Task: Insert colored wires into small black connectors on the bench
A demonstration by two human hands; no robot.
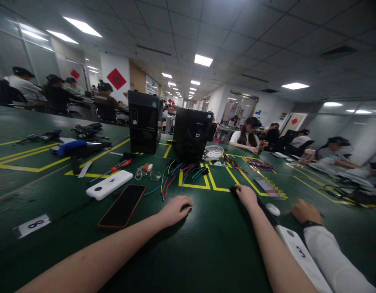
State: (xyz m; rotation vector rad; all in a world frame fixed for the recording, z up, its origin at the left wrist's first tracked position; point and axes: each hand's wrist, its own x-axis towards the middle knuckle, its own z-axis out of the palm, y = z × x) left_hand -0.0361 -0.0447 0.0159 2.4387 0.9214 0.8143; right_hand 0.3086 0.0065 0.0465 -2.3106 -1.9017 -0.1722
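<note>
My left hand [176, 210] rests low over the green table with its fingers curled towards the thumb. A small dark spot shows at their tips, too small to name. Just beyond lies a bundle of red, blue, green and yellow wires [168, 183]. My right hand [246, 197] is closed on the end of a black strap [267, 213] that runs back towards a white power bank [297, 248] marked 3. A phone [123, 206] with a brown case lies left of my left hand, beside a white power bank [110, 184] marked 8.
Two black computer cases [143, 122] [192, 134] stand upright ahead. A white basket [213, 152], glasses [149, 174], a screwdriver [116, 167] and a white mouse [272, 209] lie around. Another person's hand [306, 212] rests close at right. People sit at surrounding tables.
</note>
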